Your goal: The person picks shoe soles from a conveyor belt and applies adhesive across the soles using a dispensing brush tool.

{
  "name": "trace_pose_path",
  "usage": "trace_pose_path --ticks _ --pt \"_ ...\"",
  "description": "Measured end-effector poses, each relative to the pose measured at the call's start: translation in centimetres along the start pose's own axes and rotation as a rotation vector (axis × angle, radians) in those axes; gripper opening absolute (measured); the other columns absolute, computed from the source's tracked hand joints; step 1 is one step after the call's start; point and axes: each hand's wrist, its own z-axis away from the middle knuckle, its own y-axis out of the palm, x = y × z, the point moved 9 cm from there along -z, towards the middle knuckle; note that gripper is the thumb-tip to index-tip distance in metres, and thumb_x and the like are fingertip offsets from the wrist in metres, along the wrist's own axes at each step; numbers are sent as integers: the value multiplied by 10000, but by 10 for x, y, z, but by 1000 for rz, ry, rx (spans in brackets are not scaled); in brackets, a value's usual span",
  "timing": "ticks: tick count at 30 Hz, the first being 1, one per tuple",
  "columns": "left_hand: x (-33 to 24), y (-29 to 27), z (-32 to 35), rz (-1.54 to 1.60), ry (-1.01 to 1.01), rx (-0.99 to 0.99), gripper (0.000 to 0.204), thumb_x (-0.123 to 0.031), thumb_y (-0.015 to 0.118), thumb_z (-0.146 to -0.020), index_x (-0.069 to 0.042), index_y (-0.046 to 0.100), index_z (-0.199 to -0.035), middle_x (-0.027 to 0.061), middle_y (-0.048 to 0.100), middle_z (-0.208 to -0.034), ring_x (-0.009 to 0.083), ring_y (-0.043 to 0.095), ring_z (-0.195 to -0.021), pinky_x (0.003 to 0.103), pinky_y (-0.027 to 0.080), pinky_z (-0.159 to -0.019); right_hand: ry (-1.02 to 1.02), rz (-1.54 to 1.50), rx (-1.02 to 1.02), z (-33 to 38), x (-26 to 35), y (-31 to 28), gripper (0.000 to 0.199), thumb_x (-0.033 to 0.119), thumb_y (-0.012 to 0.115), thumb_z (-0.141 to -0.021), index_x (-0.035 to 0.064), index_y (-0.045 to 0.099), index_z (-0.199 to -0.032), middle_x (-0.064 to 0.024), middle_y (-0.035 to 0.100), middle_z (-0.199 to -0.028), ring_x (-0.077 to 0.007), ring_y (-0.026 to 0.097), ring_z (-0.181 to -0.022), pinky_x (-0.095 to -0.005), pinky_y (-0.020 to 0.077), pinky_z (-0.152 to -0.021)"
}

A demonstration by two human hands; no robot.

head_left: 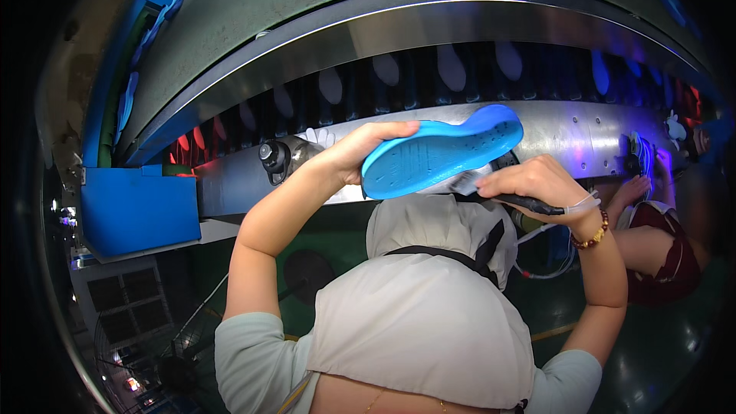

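Observation:
My left hand (pixel 366 147) grips the heel end of a blue shoe sole (pixel 437 155) from the left, its thumb along the upper edge. The sole is raised above my lap and tilted, with its hollow, patterned inner face toward me. In my right hand (pixel 530 184) is a brush (pixel 465 182) with a dark handle and pale bristles, the fingers closed round it. Those bristles are at or just beside the sole's lower edge; whether they touch it I cannot tell. A clear tube (pixel 580 205) runs by the handle at my right wrist.
Ahead is a metal ledge (pixel 571 134) with a dark-lidded bottle (pixel 274 159) at its left. Several soles stand on a lower line behind it; a green belt (pixel 253 11) above carries blue soles. A blue box (pixel 142 211) is at left, a co-worker's hand (pixel 632 190) at right.

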Motion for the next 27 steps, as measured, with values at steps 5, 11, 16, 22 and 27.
trace_pose_path --ticks 5,11,16,22,27 --pt "-9 -2 8 40 45 -20 514 -317 586 -809 29 499 -1179 201 544 -1116 245 585 -946 337 487 -806 -55 -255 -277 -1 -24 -24 192 -5 666 -698 -7 632 -887 -138 652 -930 -240 633 -890 -319 499 -781" --pt "10 -25 -4 167 162 37 522 -319 546 -834 10 443 -1226 181 551 -1107 230 582 -953 341 486 -816 335 -583 -134 3 -40 9 210 75 642 -757 -8 635 -949 -112 657 -891 -193 641 -787 -272 503 -709" --pt "21 -4 -27 461 197 121 502 -317 498 -842 9 438 -1219 198 532 -1142 307 560 -993 458 461 -852 388 -946 -390 -20 -42 36 156 81 600 -803 -26 640 -909 -62 616 -737 -83 583 -593 -199 477 -544" --pt "37 -15 -37 540 182 108 554 -367 514 -820 -39 410 -1253 236 443 -1229 413 523 -1008 582 434 -815 362 -736 -792 2 -76 18 141 87 590 -815 -7 648 -902 -47 612 -716 -54 515 -512 -177 414 -448" --pt "51 -19 -39 516 200 131 570 -365 505 -828 -41 377 -1279 215 461 -1222 401 516 -1040 590 439 -812 550 -558 -1116 21 -123 12 166 81 584 -825 7 641 -962 -70 654 -865 -41 535 -572 -155 429 -474"
